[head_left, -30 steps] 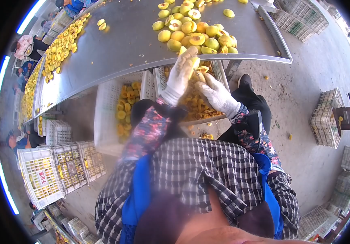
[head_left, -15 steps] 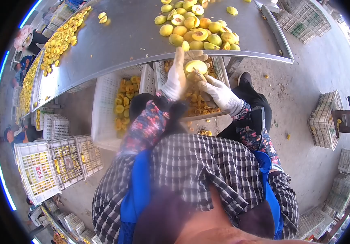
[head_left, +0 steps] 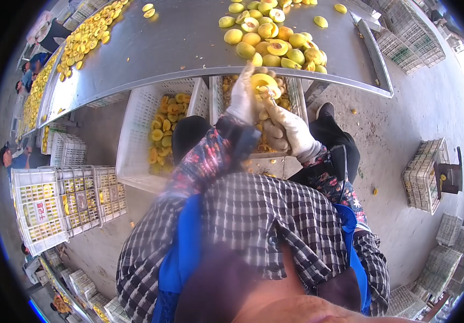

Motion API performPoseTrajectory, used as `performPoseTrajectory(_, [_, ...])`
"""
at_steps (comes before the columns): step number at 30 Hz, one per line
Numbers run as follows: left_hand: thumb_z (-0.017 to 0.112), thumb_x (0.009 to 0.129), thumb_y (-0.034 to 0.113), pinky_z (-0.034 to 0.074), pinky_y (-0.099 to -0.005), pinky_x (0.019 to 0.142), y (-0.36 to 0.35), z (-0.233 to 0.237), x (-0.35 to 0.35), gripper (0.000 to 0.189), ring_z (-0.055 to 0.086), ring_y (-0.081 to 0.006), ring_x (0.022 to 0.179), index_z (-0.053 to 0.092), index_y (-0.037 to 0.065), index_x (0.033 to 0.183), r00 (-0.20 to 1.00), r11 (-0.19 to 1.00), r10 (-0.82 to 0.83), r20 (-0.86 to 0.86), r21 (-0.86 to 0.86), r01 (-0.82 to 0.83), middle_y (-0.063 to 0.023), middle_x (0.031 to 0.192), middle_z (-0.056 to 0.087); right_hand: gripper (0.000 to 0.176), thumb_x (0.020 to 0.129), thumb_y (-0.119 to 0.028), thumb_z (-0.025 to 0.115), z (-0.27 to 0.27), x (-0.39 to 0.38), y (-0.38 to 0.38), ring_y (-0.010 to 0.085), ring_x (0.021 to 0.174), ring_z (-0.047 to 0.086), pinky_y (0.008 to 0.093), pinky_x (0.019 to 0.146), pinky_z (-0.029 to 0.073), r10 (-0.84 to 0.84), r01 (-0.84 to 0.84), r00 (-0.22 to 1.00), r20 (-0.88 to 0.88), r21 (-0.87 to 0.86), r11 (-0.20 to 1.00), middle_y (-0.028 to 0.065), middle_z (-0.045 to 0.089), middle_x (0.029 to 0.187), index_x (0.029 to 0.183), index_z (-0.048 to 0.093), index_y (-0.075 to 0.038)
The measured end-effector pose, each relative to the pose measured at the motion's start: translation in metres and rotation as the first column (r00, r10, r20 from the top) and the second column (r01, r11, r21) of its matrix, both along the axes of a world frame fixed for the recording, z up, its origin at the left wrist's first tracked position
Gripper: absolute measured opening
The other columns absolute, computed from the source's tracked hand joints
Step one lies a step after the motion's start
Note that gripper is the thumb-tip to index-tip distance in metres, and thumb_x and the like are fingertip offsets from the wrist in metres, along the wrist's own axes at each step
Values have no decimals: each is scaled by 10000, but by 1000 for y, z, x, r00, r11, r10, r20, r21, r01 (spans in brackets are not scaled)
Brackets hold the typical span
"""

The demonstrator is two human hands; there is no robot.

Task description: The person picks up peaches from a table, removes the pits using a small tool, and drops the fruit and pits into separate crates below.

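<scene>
Just below the edge of the metal table (head_left: 162, 54), my gloved left hand (head_left: 244, 99) wraps its fingers round a cut peach (head_left: 262, 82), cut face up. My right hand (head_left: 290, 128) presses in from beneath, fingers curled; whether they grip anything I cannot tell. Under both hands sits a white crate (head_left: 295, 94) of scraps, half hidden by my sleeve. A second crate (head_left: 140, 124) of halves stands just left. A heap of peaches (head_left: 275, 46) lies on the table beyond.

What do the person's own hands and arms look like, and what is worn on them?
The left hand and the right hand wear white knitted gloves. Dark floral oversleeves with pink and blue flowers cover both forearms, over a black-and-white checked shirt.
</scene>
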State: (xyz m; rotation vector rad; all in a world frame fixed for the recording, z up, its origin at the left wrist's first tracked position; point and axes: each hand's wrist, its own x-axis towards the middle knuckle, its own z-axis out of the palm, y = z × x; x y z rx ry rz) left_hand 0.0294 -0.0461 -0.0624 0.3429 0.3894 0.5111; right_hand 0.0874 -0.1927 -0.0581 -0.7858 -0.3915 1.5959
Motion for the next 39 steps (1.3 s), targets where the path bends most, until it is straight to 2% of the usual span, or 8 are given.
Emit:
performPoseTrajectory(5, [614, 929, 333, 560, -330, 662, 70, -23, -57, 357, 648, -214, 708, 610, -3, 1049, 850, 734, 512, -122, 576, -359, -118, 979, 653, 315, 973, -305, 514, -29, 21, -8, 276, 797, 597, 364, 700, 473, -62, 62, 461, 885, 38, 997, 117, 629, 903, 1148, 532, -43])
performPoseTrajectory(9, [660, 902, 269, 552, -283, 688, 158, -30, -131, 331, 668, -190, 755, 630, 14, 1112, 480, 279, 833, -274, 958, 63, -112, 1087, 656, 320, 951, -272, 541, -28, 22, -16, 413, 890, 631, 442, 806, 499, -27, 93, -34, 999, 30, 995, 254, 637, 884, 1140, 485, -20])
performPoseTrajectory(14, [629, 889, 124, 502, -335, 895, 128, 23, -80, 308, 625, -202, 1046, 620, 64, 1191, 612, 149, 679, -406, 892, 427, -117, 1200, 637, 303, 924, -237, 576, -36, 21, -7, 415, 865, 637, 460, 753, 507, -133, 32, -53, 990, 135, 990, 257, 644, 881, 1116, 480, -23])
performPoseTrajectory(19, [524, 800, 23, 458, -409, 957, 122, 8, 15, 443, 575, -308, 1079, 629, 194, 1195, 903, -699, 350, -249, 573, 429, -113, 1170, 611, 306, 871, -173, 628, -36, 21, -4, 354, 759, 658, 427, 656, 538, -227, 31, -149, 962, 234, 972, 173, 665, 889, 1136, 528, -56])
performPoseTrajectory(25, [555, 809, 116, 435, -412, 965, 128, 49, 39, 367, 539, -286, 1141, 627, 203, 1159, 663, -712, 382, -644, 253, 655, -82, 1148, 613, 304, 873, -182, 627, -47, 28, -6, 365, 754, 652, 442, 664, 535, -263, 32, -174, 949, 272, 962, 171, 660, 876, 1132, 520, -65])
performPoseTrajectory(29, [688, 809, 254, 481, -357, 901, 148, 27, 18, 362, 619, -250, 1033, 609, 78, 1115, 686, -473, 401, -607, 504, 722, -116, 1053, 649, 329, 900, -223, 591, -20, 21, -4, 388, 835, 653, 452, 758, 529, -166, 167, -50, 985, 172, 971, 200, 671, 924, 1191, 511, -92])
performPoseTrajectory(33, [614, 852, 104, 545, -334, 834, 113, 20, -8, 361, 659, -283, 955, 554, 5, 1194, 967, 769, -144, -209, 591, 242, -164, 1097, 646, 342, 938, -261, 530, -9, 17, 2, 425, 899, 630, 470, 770, 507, -224, 260, 41, 974, 206, 943, 242, 650, 972, 1223, 486, -78])
performPoseTrajectory(39, [564, 913, 162, 500, -403, 897, 41, 11, -25, 388, 630, -284, 990, 509, 13, 1266, 976, 930, -208, 63, 322, 178, -163, 1103, 632, 333, 931, -242, 545, 5, 11, 11, 427, 861, 630, 474, 732, 508, -342, 257, -32, 939, 339, 905, 250, 641, 937, 1191, 476, -45])
